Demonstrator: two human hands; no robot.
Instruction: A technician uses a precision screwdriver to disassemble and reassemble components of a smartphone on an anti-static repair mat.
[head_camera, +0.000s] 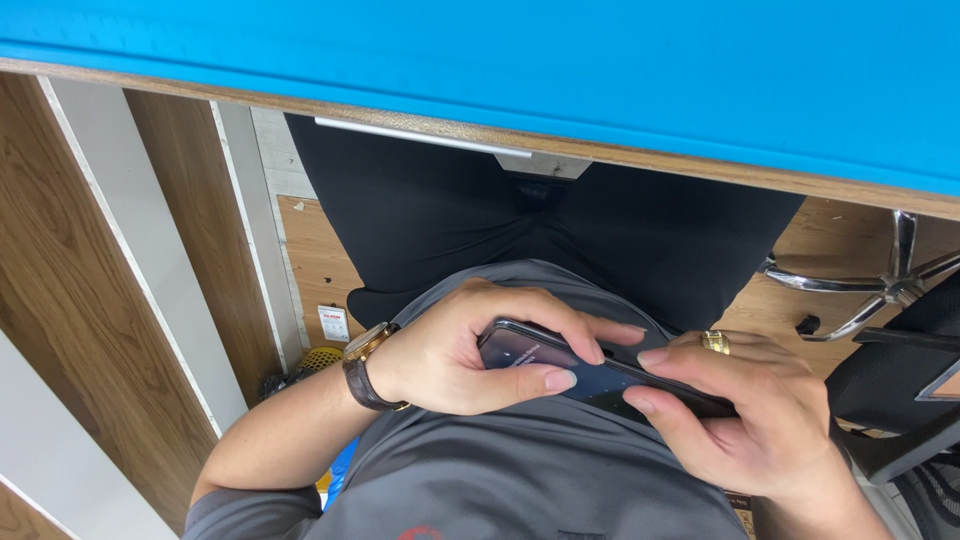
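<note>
The dark smartphone lies between both hands over the person's lap, below the blue table edge, its long axis running left to right. The left hand wraps its left end, thumb on the glossy glass screen. The right hand, wearing a gold ring, clasps the right end.

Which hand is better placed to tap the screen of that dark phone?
Probably the left hand: its thumb already lies across the dark flat phone's screen. The right hand, with a gold ring, grips the phone's other end, fingers at the edges.
</note>
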